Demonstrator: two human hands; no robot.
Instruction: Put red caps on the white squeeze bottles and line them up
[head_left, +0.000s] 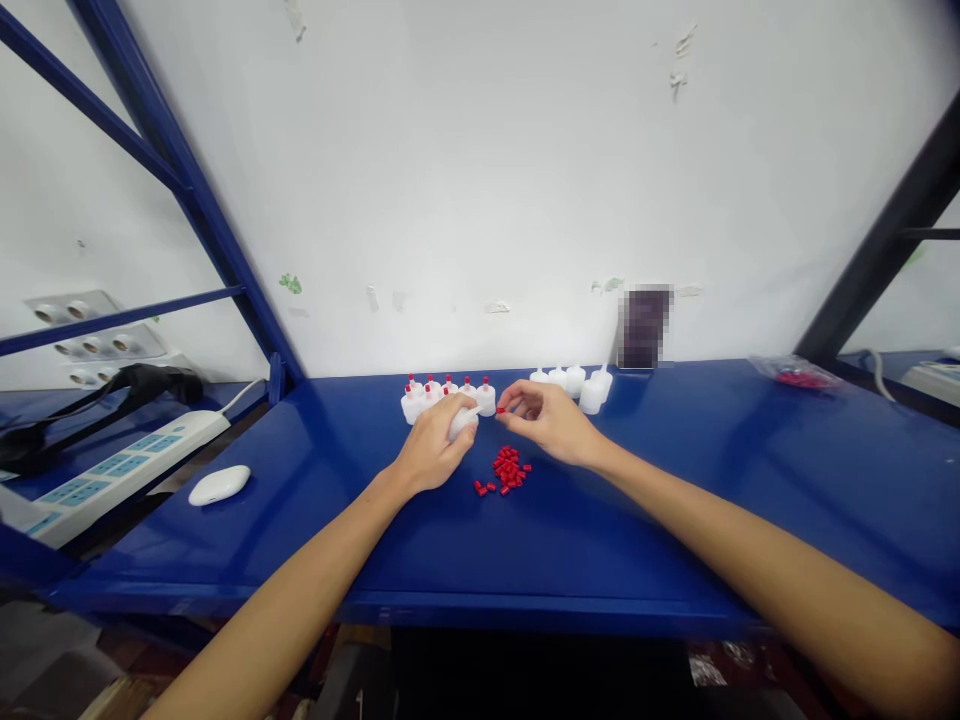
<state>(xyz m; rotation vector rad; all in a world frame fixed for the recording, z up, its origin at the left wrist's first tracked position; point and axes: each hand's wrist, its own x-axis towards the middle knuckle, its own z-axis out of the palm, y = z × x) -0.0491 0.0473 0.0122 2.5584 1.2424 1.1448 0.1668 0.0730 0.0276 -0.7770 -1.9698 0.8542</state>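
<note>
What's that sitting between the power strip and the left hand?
A white rounded case lies on the blue table between the power strip and the left hand, seen in the head view.

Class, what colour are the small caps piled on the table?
The caps are red; head view.

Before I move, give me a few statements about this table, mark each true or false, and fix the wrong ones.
The left hand holds a white bottle. True.
The right hand holds a green cap. False: it holds a red cap.
Loose caps lie on the blue table. True.
The white case lies left of the loose caps. True.
The bottles on the right wear caps. False: their tips are bare.
</note>
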